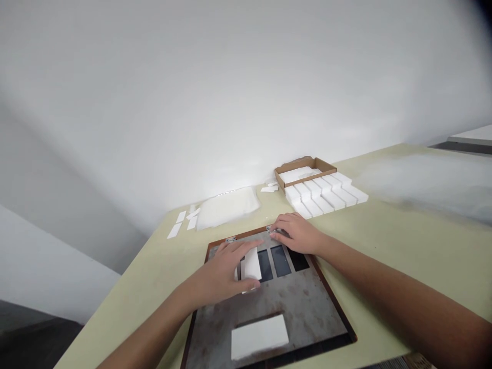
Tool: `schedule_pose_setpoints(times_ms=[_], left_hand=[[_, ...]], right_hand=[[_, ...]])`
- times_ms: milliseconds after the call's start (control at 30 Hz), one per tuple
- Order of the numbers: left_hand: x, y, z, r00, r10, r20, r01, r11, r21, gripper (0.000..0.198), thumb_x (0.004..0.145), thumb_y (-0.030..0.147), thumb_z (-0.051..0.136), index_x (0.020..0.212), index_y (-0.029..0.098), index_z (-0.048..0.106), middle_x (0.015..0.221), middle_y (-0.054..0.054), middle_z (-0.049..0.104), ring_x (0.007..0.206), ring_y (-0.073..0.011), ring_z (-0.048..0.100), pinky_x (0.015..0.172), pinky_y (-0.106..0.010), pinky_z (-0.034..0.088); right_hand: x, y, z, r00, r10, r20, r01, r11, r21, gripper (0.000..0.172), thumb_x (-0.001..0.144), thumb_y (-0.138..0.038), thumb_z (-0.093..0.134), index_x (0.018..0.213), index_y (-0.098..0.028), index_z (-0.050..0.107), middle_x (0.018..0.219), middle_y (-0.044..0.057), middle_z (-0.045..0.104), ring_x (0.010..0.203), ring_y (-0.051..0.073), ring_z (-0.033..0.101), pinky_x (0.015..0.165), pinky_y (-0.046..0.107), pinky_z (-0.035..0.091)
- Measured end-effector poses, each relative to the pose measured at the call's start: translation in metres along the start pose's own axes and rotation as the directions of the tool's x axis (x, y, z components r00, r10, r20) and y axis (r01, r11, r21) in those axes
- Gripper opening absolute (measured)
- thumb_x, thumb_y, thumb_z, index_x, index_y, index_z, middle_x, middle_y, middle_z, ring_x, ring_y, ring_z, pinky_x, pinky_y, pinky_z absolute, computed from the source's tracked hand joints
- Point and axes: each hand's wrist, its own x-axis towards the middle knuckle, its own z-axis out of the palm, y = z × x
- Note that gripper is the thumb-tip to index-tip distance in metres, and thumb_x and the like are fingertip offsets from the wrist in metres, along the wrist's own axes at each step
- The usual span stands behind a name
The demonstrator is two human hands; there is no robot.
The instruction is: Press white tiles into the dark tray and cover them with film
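A hinged metal plate [284,300] with rectangular openings and a brown frame lies in front of me. My left hand [226,269] spans a small stack of white cards [252,265] over the openings at the plate's left, thumb at the near end and fingers at the far end. Dark openings [281,261] show to the right of that stack. My right hand [295,231] rests at the plate's far edge by a hinge, fingers bent and thumb apart, with nothing visible in it. Another white stack [260,336] lies on the plate near me.
Stepped rows of white card stacks [326,195] stand at the back right, before an open cardboard box [305,170] with white pieces inside. A translucent plastic sheet [228,206] and several loose white cards [175,230] lie at the back left of the pale green table [392,230].
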Motion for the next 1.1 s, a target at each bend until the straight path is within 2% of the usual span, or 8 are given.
schedule_pose_setpoints(times_ms=[167, 333, 500, 633, 767, 900, 1033, 1100], left_hand=[[0.016, 0.019, 0.002, 0.999, 0.050, 0.012, -0.050, 0.999, 0.015, 0.074, 0.098, 0.061, 0.070, 0.163, 0.042, 0.040, 0.161, -0.004, 0.056, 0.145, -0.0356, 0.052, 0.127, -0.059, 0.032], [0.024, 0.024, 0.006, 0.998, 0.062, 0.027, -0.063, 0.997, 0.038, 0.076, 0.096, 0.060, 0.073, 0.163, 0.040, 0.042, 0.154, -0.006, 0.062, 0.140, -0.0349, 0.058, 0.125, -0.056, 0.035], [0.032, 0.034, 0.011, 0.999, 0.040, 0.009, -0.040, 0.998, 0.053, 0.076, 0.099, 0.058, 0.070, 0.164, 0.036, 0.039, 0.161, -0.009, 0.054, 0.146, -0.0368, 0.051, 0.123, -0.057, 0.036], [0.041, 0.043, 0.019, 0.998, 0.060, 0.017, -0.061, 0.997, 0.051, 0.083, 0.096, 0.062, 0.073, 0.165, 0.033, 0.038, 0.164, -0.010, 0.051, 0.147, -0.0372, 0.049, 0.123, -0.055, 0.037], [0.044, 0.039, 0.021, 0.994, 0.097, 0.043, -0.099, 0.994, 0.048, 0.094, 0.091, 0.069, 0.074, 0.168, 0.034, 0.032, 0.165, -0.011, 0.049, 0.149, -0.0389, 0.046, 0.123, -0.056, 0.037], [0.043, 0.031, 0.021, 0.995, 0.097, 0.032, -0.099, 0.993, 0.061, 0.092, 0.095, 0.069, 0.069, 0.169, 0.033, 0.028, 0.163, -0.013, 0.050, 0.147, -0.0390, 0.048, 0.120, -0.058, 0.039], [0.037, 0.027, 0.014, 0.993, 0.114, -0.026, -0.111, 0.990, 0.082, 0.097, 0.095, 0.071, 0.069, 0.171, 0.037, 0.020, 0.169, -0.010, 0.042, 0.151, -0.0385, 0.044, 0.122, -0.056, 0.039], [0.029, 0.022, 0.009, 0.988, 0.128, -0.081, -0.120, 0.988, 0.100, 0.093, 0.098, 0.069, 0.066, 0.171, 0.039, 0.017, 0.171, -0.009, 0.040, 0.152, -0.0376, 0.042, 0.122, -0.054, 0.039]], right_hand=[[0.001, 0.001, 0.000, 1.000, 0.002, -0.013, -0.002, 1.000, -0.012, 0.025, 0.106, -0.040, 0.065, 0.117, -0.018, 0.072, 0.118, 0.007, 0.073, 0.110, 0.023, 0.070, 0.102, 0.049, 0.057], [0.002, 0.005, -0.003, 0.999, 0.022, -0.048, -0.023, 0.999, -0.026, 0.026, 0.106, -0.039, 0.066, 0.118, -0.018, 0.071, 0.119, 0.007, 0.073, 0.108, 0.023, 0.071, 0.099, 0.047, 0.059], [0.003, 0.008, -0.004, 0.995, 0.029, -0.096, -0.033, 0.999, -0.034, 0.025, 0.106, -0.039, 0.066, 0.118, -0.018, 0.071, 0.120, 0.008, 0.073, 0.109, 0.023, 0.071, 0.099, 0.047, 0.059], [0.004, 0.009, -0.001, 0.993, 0.031, -0.116, -0.036, 0.998, -0.041, 0.026, 0.105, -0.039, 0.067, 0.120, -0.017, 0.071, 0.121, 0.008, 0.072, 0.109, 0.023, 0.071, 0.098, 0.047, 0.060], [0.004, 0.011, 0.000, 0.991, 0.037, -0.128, -0.042, 0.998, -0.041, 0.027, 0.105, -0.039, 0.067, 0.121, -0.017, 0.070, 0.123, 0.008, 0.072, 0.110, 0.023, 0.071, 0.098, 0.047, 0.060], [0.004, 0.012, 0.000, 0.989, 0.051, -0.136, -0.053, 0.998, -0.016, 0.027, 0.105, -0.038, 0.067, 0.122, -0.017, 0.070, 0.124, 0.008, 0.072, 0.110, 0.023, 0.071, 0.098, 0.047, 0.060], [0.004, 0.012, 0.000, 0.989, 0.065, -0.136, -0.062, 0.998, 0.031, 0.027, 0.105, -0.038, 0.067, 0.121, -0.017, 0.070, 0.123, 0.008, 0.072, 0.109, 0.023, 0.071, 0.098, 0.047, 0.060], [0.005, 0.010, -0.001, 0.987, 0.077, -0.144, -0.068, 0.996, 0.065, 0.026, 0.105, -0.039, 0.067, 0.119, -0.017, 0.071, 0.122, 0.008, 0.072, 0.110, 0.023, 0.071, 0.099, 0.047, 0.059]])
